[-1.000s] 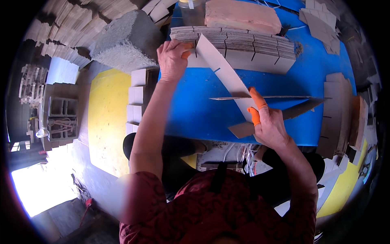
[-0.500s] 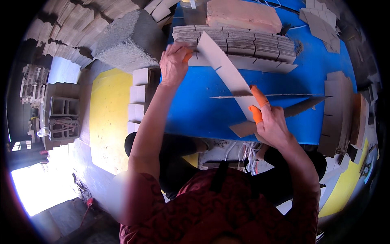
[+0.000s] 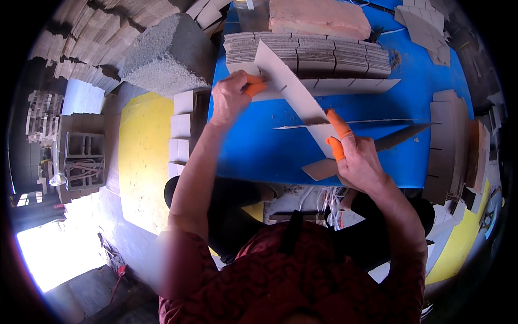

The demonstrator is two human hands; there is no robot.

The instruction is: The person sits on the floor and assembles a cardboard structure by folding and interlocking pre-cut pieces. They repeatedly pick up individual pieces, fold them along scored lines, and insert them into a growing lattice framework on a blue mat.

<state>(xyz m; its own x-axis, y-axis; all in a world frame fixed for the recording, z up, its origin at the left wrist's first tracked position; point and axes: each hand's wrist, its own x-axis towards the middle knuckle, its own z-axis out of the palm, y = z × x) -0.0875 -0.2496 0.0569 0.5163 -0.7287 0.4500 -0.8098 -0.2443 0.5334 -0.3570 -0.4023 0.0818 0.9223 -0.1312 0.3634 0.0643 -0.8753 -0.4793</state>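
My right hand (image 3: 360,162), with orange finger covers, grips a long slotted cardboard strip (image 3: 294,92) between thumb and fingers. That strip slants up and away to the left. Thinner cardboard cross strips (image 3: 396,139) meet it near my right fingers, one seen almost edge-on. My left hand (image 3: 233,94), its fingertips also in orange covers, is closed on the left end of another slotted cardboard strip (image 3: 350,86). This second strip lies in front of a stack of cardboard strips (image 3: 318,54) and passes behind the held one.
Beyond the stack, a reddish brick (image 3: 318,19) lies on the blue tabletop (image 3: 248,146), beside a clear container (image 3: 252,16). A rough grey block (image 3: 167,54) stands at left. Cardboard pieces line both sides, including a stack (image 3: 445,146) at right.
My left hand has come down toward me from the stack's left end, and the front cardboard strip has shifted with it. My right hand keeps its grip, moving only slightly.
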